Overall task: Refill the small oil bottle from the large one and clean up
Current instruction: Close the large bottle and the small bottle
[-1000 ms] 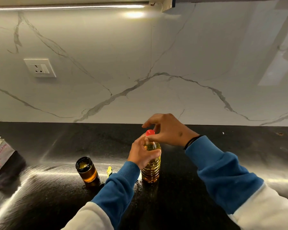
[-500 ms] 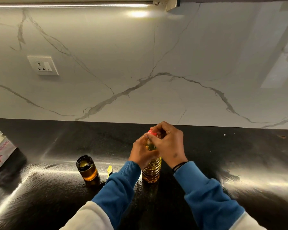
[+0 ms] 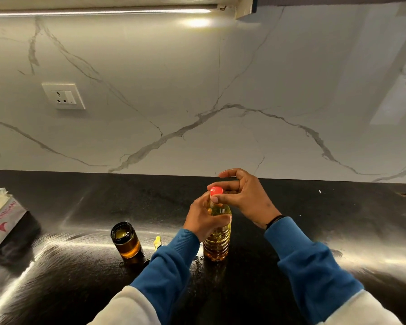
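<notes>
Twisting the red cap (image 3: 216,190) with my right hand (image 3: 244,195), left hand (image 3: 203,221) gripping the large bottle (image 3: 217,231); oily fingers might slip, tipping it toward the uncapped small bottle (image 3: 126,240) at left.

A glossy black stone desk (image 3: 291,231) is seen, streaked with reflections. The wall (image 3: 197,90) is polished veined marble. The large bottle (image 3: 217,240) is clear ribbed plastic, its cap (image 3: 216,190) smooth red plastic. The small jar (image 3: 126,240) is dark amber glass. The sleeves (image 3: 174,266) are knitted cloth.
</notes>
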Motion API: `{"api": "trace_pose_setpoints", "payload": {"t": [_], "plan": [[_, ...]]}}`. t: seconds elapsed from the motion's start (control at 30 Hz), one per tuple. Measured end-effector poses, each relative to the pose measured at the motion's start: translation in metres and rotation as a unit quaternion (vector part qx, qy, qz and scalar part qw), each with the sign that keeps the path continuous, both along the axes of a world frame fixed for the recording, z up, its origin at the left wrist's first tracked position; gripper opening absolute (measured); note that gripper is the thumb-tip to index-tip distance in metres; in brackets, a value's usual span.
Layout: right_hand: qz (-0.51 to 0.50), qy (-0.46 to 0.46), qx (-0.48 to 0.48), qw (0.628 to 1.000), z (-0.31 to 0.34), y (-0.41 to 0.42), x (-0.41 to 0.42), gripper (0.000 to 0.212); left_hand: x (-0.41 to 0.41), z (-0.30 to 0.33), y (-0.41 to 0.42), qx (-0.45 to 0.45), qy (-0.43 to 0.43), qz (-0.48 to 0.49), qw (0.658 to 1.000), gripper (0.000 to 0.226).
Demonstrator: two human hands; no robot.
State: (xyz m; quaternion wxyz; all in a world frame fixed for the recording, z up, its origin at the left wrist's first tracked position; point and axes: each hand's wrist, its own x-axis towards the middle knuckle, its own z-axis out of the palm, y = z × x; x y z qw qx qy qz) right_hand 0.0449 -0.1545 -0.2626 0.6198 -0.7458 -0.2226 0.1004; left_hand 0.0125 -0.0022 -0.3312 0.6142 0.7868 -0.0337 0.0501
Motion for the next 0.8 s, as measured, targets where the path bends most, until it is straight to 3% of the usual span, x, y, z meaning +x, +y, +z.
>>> {"api": "trace_pose_setpoints", "payload": {"t": [0.37, 0.57, 0.8], "plan": [[-0.175, -0.025, 0.08, 0.981, -0.025, 0.027, -0.025, 0.04, 0.009, -0.01, 0.002, -0.008, 0.003, 0.008, 1.0, 0.05], [-0.327, -0.033, 0.111, 0.938, -0.029, 0.054, -0.046, 0.043, 0.012, -0.011, -0.001, 0.008, 0.015, 0.03, 0.999, 0.031], [-0.32, -0.041, 0.093, 0.942, -0.03, 0.054, -0.047, 0.047, 0.011, -0.009, -0.001, -0.002, 0.034, 0.036, 0.999, 0.037]]}}
